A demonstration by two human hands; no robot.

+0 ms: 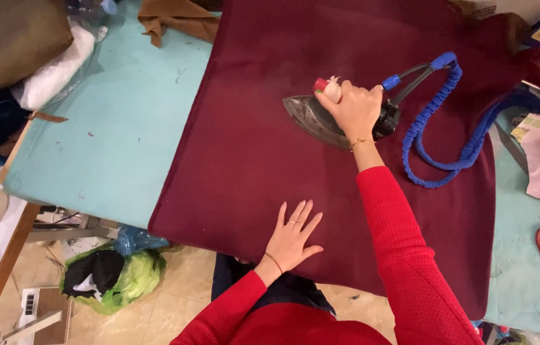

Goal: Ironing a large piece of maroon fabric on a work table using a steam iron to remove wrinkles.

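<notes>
Right hand (354, 108) closed around handle of iron (313, 116); iron lies mid maroon cloth (238, 153), tip pointing left. Left hand (292, 235) flat, fingers spread, on cloth near edge, directly below iron.

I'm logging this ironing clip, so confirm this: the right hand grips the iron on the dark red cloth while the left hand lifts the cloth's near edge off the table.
Not quite. In the head view the left hand lies flat, fingers spread, on the dark red cloth; it lifts nothing. The right hand does grip the iron.
</notes>
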